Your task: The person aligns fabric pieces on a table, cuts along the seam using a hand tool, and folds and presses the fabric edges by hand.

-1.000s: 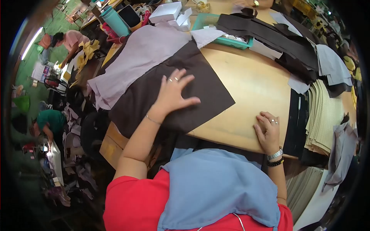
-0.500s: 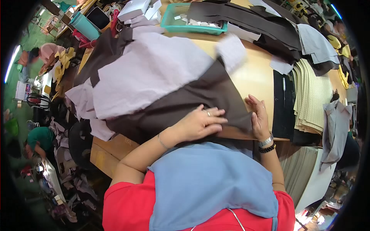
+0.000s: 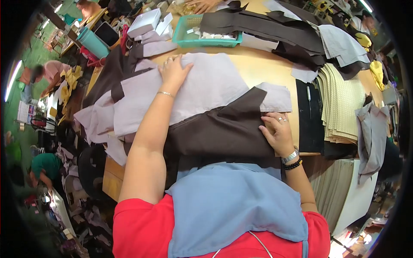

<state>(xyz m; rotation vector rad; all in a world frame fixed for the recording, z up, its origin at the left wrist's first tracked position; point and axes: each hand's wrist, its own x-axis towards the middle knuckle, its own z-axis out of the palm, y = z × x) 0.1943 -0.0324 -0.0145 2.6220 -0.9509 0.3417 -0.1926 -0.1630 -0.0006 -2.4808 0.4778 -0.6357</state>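
My left hand [image 3: 174,73] reaches across to the far edge of a pale lilac fabric piece [image 3: 204,81] and rests on it, fingers spread. A dark brown fabric piece [image 3: 219,133] lies along the near side, its pointed corner overlapping a small pale flap [image 3: 277,96] on the right. My right hand [image 3: 278,132] touches the right edge of the brown fabric just below that flap, its fingers bent and thumb held apart. The near end of the brown fabric hangs over the table edge toward my lap.
A teal basket [image 3: 176,36] with small white pieces stands at the back. Dark cut panels [image 3: 275,28] lie beside it. On the right are a pen-like tool [image 3: 309,101] on a black strip and stacked cream sheets [image 3: 342,103]. Another person's hand [image 3: 202,5] shows at the far edge.
My left hand has moved from the brown fabric to the far edge of the lilac piece. The pale flap has come down and lies flat. My right hand has shifted slightly left.
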